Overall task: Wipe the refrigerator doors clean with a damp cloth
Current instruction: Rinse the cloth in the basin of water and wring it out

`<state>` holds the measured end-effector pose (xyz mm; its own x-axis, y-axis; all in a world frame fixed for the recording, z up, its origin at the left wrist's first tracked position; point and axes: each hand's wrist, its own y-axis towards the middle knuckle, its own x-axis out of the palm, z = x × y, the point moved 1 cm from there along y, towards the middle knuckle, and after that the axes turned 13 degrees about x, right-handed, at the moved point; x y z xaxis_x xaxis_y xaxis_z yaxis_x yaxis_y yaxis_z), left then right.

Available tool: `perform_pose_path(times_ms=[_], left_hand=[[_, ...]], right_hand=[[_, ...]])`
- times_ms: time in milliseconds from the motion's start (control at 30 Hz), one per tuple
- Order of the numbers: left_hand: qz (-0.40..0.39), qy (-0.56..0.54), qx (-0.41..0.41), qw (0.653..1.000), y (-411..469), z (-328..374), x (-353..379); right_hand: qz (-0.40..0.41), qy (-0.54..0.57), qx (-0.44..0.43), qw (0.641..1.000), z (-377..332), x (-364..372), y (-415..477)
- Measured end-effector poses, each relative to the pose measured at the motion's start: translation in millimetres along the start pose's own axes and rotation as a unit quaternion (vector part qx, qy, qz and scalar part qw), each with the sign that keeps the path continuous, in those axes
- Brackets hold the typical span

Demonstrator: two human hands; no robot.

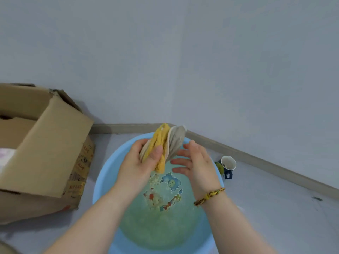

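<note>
A twisted yellow and grey cloth (166,142) is held above a light blue basin (102,182) that stands on the floor and holds greenish water. My left hand (139,162) grips the lower part of the cloth, thumb across the yellow side. My right hand (194,162) is just to the right of the cloth with fingers straight and spread, fingertips close to the grey part; whether they touch it I cannot tell. A braided bracelet circles the right wrist. No refrigerator is in view.
An open cardboard box (45,154) stands on the floor to the left, close to the basin. A small dark blue cup (228,165) sits right of the basin near the baseboard. A pale wall corner rises behind.
</note>
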<state>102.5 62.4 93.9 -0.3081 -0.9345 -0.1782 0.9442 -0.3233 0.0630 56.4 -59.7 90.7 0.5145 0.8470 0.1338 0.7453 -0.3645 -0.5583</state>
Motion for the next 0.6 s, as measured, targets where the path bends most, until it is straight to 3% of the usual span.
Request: perform_pose_path(times_ms=[100,233,300,467,600], left_hand=[[-0.031,0.041,0.026,0.998,-5,64,-8],[-0.13,0.234,0.052,0.962,-5,160,-15],[-0.125,0.324,0.101,0.932,-9,201,-19],[-0.138,0.199,0.178,0.954,-19,294,-22],[-0.254,0.14,0.18,0.94,-37,352,-15]], right_hand=[[-0.036,0.002,0.014,0.999,-50,20,-42],[0.08,0.008,0.009,0.997,-118,26,-102],[0.119,-0.009,-0.023,0.993,-146,26,-136],[0.165,-0.005,-0.076,0.983,-201,21,-208],[0.218,0.005,-0.125,0.968,-225,5,-275]])
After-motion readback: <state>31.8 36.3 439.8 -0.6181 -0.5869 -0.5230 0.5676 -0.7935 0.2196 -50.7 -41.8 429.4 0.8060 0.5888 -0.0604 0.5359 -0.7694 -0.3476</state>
